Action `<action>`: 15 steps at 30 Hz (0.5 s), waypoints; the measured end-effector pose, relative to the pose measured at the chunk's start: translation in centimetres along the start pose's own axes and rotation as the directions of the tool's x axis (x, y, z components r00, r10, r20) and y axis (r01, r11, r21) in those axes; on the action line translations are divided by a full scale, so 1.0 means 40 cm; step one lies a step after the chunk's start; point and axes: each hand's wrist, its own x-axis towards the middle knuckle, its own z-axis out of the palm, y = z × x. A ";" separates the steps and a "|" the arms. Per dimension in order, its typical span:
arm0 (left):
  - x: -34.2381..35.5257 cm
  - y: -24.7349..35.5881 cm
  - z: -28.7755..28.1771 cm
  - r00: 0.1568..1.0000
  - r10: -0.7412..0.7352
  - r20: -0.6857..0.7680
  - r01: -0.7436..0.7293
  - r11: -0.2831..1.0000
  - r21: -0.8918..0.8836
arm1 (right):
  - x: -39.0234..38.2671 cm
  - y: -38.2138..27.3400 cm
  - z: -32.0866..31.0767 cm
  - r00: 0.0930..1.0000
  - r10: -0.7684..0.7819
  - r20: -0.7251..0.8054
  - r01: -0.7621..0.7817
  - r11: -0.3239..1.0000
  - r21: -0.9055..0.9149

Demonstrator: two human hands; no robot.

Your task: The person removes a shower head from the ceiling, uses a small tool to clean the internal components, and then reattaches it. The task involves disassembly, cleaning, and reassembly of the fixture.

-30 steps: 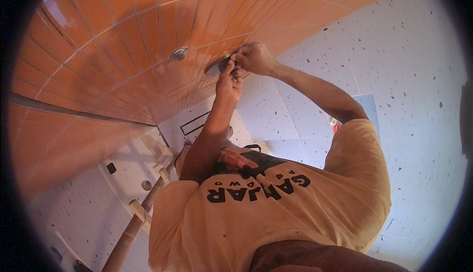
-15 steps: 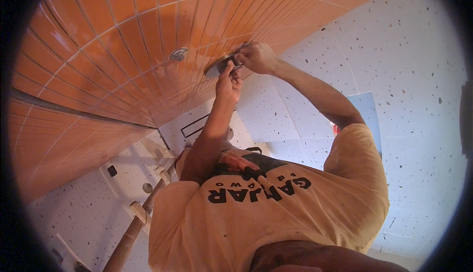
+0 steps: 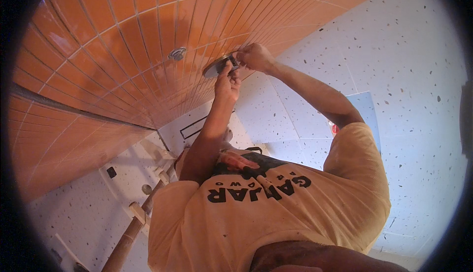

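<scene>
A round, shiny metal wall plate [image 3: 213,69] with a dark knob-like middle lies against the orange tiled wall, like a shower valve fitting. My left hand [image 3: 227,85] reaches up from below, its fingers closed round the dark middle part. At the same fitting's right side is my right hand [image 3: 255,58], its fingers bent in a pinch; what lies between them is hidden. Left of the plate, a small metal fitting [image 3: 177,53] sticks out of the wall, apart from both hands.
Orange tiles [image 3: 143,30] rise in front of me, meeting a speckled white tiled wall [image 3: 394,65] on the right. A dark rectangular outline [image 3: 193,127] marks the floor beyond my left forearm. A wooden pole [image 3: 129,233] with crosspieces stands at lower left. A blue panel [image 3: 363,105] is behind my right arm.
Both hands stay at the round fitting, with only a slight shift of the right fingers. The view has tilted very little.
</scene>
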 end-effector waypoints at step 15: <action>-0.019 0.001 0.016 0.999 0.014 -0.039 -0.014 1.000 0.004 | 0.039 0.068 -0.074 0.419 -0.872 0.254 0.856 0.286 -0.431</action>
